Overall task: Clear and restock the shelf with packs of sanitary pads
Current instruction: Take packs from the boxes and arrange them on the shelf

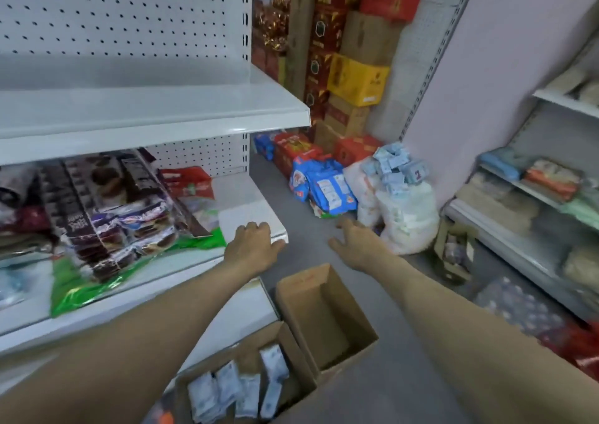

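Observation:
My left hand rests on the right front corner of the middle white shelf, its fingers curled over the edge. My right hand reaches out over the floor with loose fingers and holds nothing. It points toward a white sack topped with small pale-blue packs. Blue packs lie on the floor beside the sack. A cardboard box below my arms holds several white-blue packs. The top shelf is bare.
Dark and purple packets and a red pack fill the middle shelf's left part. An open brown box without contents stands on the grey floor. Stacked cartons rise at the back. Another stocked shelf unit stands on the right.

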Available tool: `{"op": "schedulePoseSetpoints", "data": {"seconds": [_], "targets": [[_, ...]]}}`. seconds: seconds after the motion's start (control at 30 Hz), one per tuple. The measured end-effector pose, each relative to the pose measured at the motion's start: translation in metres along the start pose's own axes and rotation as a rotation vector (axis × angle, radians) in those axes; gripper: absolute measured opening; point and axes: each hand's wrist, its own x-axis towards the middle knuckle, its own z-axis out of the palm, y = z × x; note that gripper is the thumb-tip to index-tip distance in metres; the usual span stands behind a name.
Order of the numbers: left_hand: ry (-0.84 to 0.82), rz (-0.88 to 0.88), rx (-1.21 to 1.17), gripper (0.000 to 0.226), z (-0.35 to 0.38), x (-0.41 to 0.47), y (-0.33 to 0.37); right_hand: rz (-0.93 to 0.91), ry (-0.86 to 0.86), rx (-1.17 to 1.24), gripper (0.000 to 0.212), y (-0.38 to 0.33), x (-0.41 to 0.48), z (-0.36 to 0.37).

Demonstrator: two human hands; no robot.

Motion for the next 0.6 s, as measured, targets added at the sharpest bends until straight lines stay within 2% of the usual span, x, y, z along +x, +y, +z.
{"op": "schedulePoseSetpoints", "data": {"seconds": [0.3, 0.6], "targets": [[-0.225, -0.216, 0.000, 0.054, 0.134, 0.028, -0.069, 0.008, -0.292, 0.005, 0.049, 0.047, 0.076, 0.146], [-0.381, -0.543, -0.163, 0.049, 0.347, -0.019, -0.166, -0.093, -0.598, -0.039, 0.040, 0.098, 0.105, 0.362]]}}
